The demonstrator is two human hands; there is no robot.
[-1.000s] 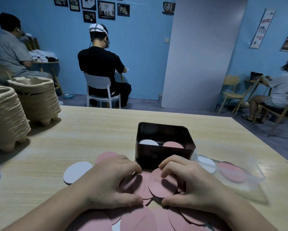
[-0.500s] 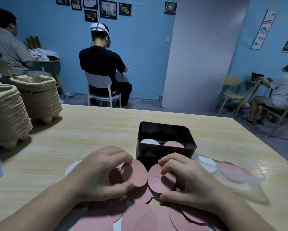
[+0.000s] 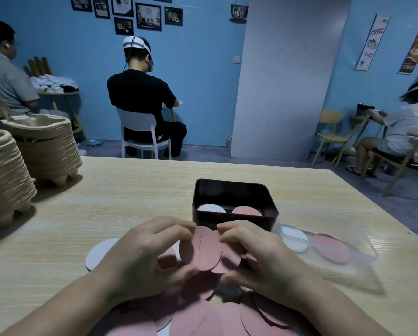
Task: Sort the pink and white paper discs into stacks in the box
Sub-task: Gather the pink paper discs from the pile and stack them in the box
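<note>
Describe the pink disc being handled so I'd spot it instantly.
On the wooden table, in front of the dark box, the left hand pinches a pink disc. Unlike the flat discs below, it is lifted and overlaps a second disc in the right hand.

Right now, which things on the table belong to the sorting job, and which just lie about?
Job: dark rectangular box; pink paper discs; round white paper disc.
Lying about: stacked brown pulp trays; clear plastic lid.
</note>
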